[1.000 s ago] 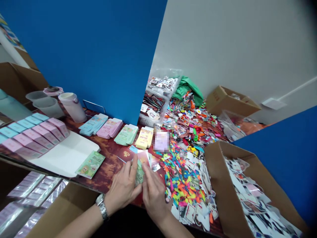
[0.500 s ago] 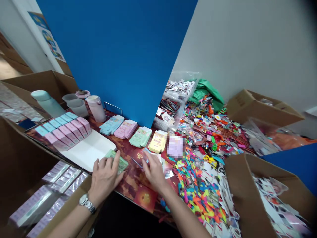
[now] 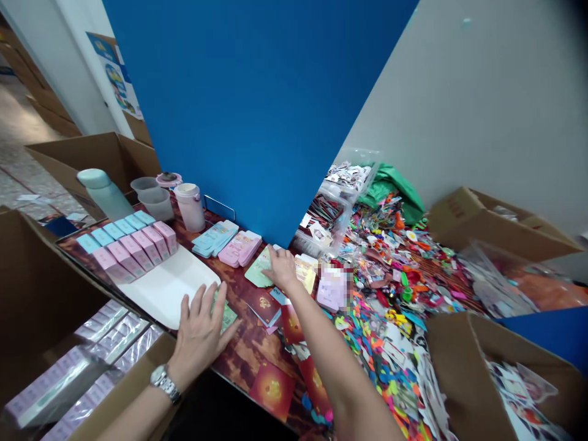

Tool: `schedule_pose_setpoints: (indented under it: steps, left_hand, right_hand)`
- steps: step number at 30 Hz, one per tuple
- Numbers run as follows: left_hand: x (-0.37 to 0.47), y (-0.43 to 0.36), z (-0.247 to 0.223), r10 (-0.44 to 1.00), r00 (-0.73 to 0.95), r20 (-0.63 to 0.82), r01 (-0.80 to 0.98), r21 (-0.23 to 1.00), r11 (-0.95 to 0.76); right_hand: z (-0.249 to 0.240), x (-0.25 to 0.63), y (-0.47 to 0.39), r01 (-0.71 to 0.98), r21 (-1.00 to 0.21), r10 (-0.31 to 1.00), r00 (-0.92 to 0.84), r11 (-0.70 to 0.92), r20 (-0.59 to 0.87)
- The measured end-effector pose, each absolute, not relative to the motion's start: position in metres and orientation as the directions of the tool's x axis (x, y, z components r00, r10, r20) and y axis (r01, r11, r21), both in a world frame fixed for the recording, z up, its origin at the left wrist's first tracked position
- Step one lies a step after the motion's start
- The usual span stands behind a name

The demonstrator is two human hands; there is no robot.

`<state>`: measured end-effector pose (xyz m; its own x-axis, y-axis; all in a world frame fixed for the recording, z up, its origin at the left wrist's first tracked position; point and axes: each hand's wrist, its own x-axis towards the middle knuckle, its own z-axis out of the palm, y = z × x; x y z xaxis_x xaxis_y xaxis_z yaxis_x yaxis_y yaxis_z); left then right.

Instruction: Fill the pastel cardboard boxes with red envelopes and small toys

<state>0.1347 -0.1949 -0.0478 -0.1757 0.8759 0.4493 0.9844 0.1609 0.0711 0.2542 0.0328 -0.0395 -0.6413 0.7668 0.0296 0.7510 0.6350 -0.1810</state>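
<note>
My left hand [image 3: 202, 324], fingers spread, lies over a green card [image 3: 228, 316] at the table's front edge, beside a white sheet [image 3: 169, 285]. It wears a metal-band watch. My right hand [image 3: 282, 269] reaches onto a stack of green cards [image 3: 258, 268], its thumb apart from its fingers. In the same row are stacks of blue cards [image 3: 215, 237], pink cards [image 3: 239, 247], yellow cards [image 3: 307, 272] and lilac cards [image 3: 331, 288]. A dark red card [image 3: 264, 304] with other pieces under it lies between my hands.
Small pink-and-blue boxes [image 3: 133, 242] stand in rows at left, near a teal bottle [image 3: 105, 193] and a white cup [image 3: 189, 208]. A blue panel [image 3: 248, 110] rises behind the stacks. Colourful small pieces [image 3: 390, 361] cover the right side, beside an open carton [image 3: 452, 361].
My right hand has moved from the loose cards in front up to the green stack. My left hand has spread its fingers over the green card. The view has turned slightly left.
</note>
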Motion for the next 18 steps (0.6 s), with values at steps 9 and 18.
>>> schedule_pose_setpoints:
  steps: [9,18]
  left_hand:
    - [0.188,-0.146,-0.016,0.83,-0.196,0.522,0.943,0.331,0.014]
    - [0.223,-0.161,-0.024,0.852,-0.251,0.459,0.763,0.636,-0.118]
  right_hand:
    - [0.027,0.302,-0.051,0.527,-0.504,0.722,-0.588,0.684,0.365]
    - [0.025,0.368,-0.116,0.456,-0.528,0.694,-0.397,0.717,0.601]
